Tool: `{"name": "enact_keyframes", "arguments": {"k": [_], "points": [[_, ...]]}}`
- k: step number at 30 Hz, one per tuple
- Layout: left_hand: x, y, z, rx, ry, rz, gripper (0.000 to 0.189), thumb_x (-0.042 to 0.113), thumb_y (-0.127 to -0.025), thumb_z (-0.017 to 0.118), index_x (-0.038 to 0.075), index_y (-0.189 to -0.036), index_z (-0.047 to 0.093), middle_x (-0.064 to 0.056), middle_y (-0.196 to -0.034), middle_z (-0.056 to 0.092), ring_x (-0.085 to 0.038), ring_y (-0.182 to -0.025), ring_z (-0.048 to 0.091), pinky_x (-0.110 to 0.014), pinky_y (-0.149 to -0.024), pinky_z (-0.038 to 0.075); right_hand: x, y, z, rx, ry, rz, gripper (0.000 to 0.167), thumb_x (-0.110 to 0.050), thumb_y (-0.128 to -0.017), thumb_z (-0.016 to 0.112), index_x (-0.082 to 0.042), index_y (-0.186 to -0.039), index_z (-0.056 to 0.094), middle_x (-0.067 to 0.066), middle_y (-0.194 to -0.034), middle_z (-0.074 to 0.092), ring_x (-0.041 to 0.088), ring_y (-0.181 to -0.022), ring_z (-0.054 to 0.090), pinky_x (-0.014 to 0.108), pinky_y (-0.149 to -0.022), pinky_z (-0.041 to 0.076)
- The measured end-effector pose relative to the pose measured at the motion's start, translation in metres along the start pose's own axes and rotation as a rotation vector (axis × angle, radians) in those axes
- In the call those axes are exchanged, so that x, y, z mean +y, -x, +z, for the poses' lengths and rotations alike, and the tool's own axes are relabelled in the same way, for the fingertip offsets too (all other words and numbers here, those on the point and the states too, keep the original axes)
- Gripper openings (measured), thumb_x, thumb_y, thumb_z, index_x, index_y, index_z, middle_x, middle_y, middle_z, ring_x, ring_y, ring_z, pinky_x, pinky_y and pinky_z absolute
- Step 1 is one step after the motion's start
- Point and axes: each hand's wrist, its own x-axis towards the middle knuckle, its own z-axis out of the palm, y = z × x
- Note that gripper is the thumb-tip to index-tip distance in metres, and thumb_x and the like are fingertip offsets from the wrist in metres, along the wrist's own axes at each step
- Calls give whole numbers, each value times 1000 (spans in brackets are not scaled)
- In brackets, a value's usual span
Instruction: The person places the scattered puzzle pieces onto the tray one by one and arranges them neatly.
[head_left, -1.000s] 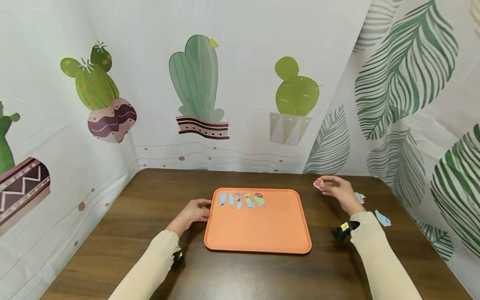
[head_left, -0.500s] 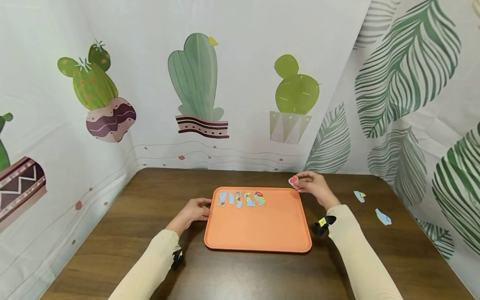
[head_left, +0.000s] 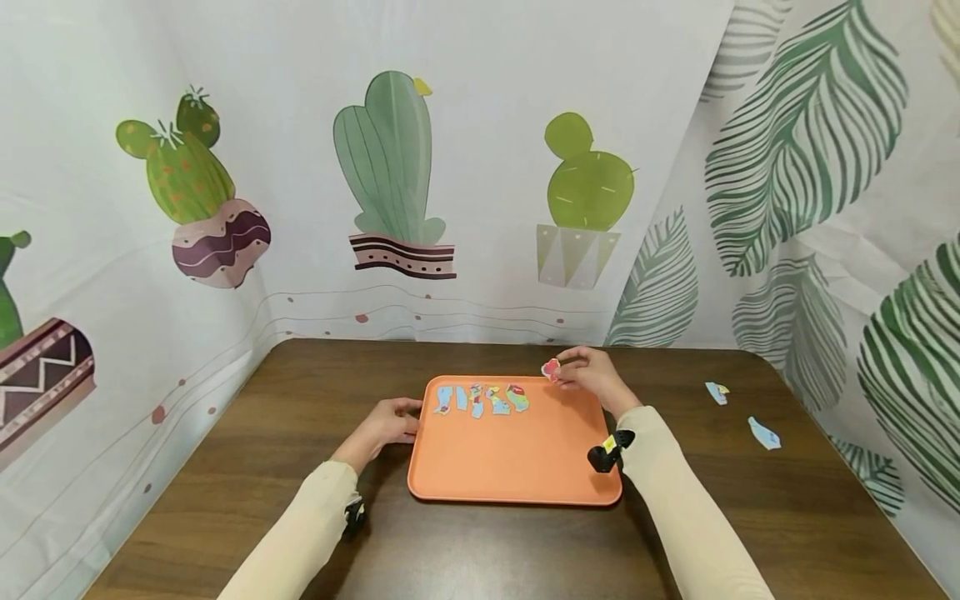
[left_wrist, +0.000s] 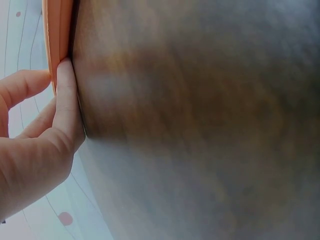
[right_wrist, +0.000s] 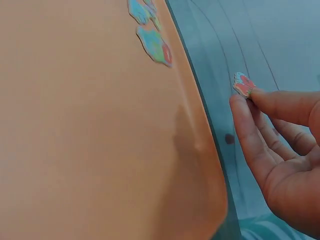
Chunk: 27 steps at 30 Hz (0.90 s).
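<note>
My right hand [head_left: 596, 377] pinches a small red-and-white puzzle piece [head_left: 551, 370] between thumb and fingertips, over the far edge of the orange tray [head_left: 517, 467]. In the right wrist view the piece [right_wrist: 243, 84] shows red and light blue printing, raised beside the tray rim [right_wrist: 200, 135]. At the tray's left edge my left hand [head_left: 384, 423] holds the rim with its fingertips. The left wrist view has the thumb and a finger [left_wrist: 65, 100] against the tray's side [left_wrist: 59, 30]. A row of several light-blue printed puzzle pieces [head_left: 500, 401] lies along the tray's far left part.
Two more loose puzzle pieces lie on the brown table [head_left: 697, 483] to the right: one blue and yellow [head_left: 717, 392], the other mostly pale blue [head_left: 764, 433]. A white cloth backdrop [head_left: 487, 167] with cacti and leaves stands right behind the table.
My right hand has carried the red puzzle piece leftward from the table's right side to over the tray's far edge. The left hand stays at the tray's left rim.
</note>
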Motion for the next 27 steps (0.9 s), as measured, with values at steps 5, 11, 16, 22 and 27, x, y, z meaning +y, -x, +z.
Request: {"name": "enact_keyframes", "arguments": {"k": [5, 11, 16, 22, 27], "points": [[-1, 1, 0, 11, -8, 2, 49, -11, -83, 61, -11, -130, 50, -18, -88, 61, -21, -76, 65, -38, -72, 59, 3, -4, 13, -18, -6, 10, 32, 8, -85, 65, 11, -116, 55, 17, -89, 69, 24, -74, 70, 40, -73, 59], [0, 1, 1, 2, -13, -1, 49, -10, -84, 61, -12, -131, 49, -19, -91, 62, -22, -78, 66, -39, -74, 59, 9, -6, 24, -41, -25, 42, 31, 13, -83, 62, 14, -114, 54, 25, -92, 68, 20, -70, 68, 31, -64, 59], [0, 0, 1, -4, -24, -10, 49, -10, -85, 60, -10, -132, 48, -20, -94, 63, -22, -80, 66, -38, -75, 59, 10, -6, 29, -36, -41, 118, 30, 14, -84, 60, 14, -114, 54, 21, -91, 64, 19, -67, 68, 32, -64, 60], [0, -1, 1, 13, -20, -11, 48, -11, -84, 60, -9, -131, 50, -18, -91, 64, -21, -78, 66, -38, -73, 59, 14, -6, 31, -24, -10, 145, 30, 13, -84, 61, 13, -114, 55, 22, -91, 63, 18, -64, 68, 31, -63, 59], [-2, -2, 2, 21, -12, -11, 48, -12, -83, 60, -9, -130, 52, -18, -89, 64, -20, -76, 65, -37, -72, 59, 16, -6, 33, -8, 21, 147, 31, 12, -84, 63, 15, -114, 57, 24, -95, 64, 17, -63, 68, 31, -63, 59]]}}
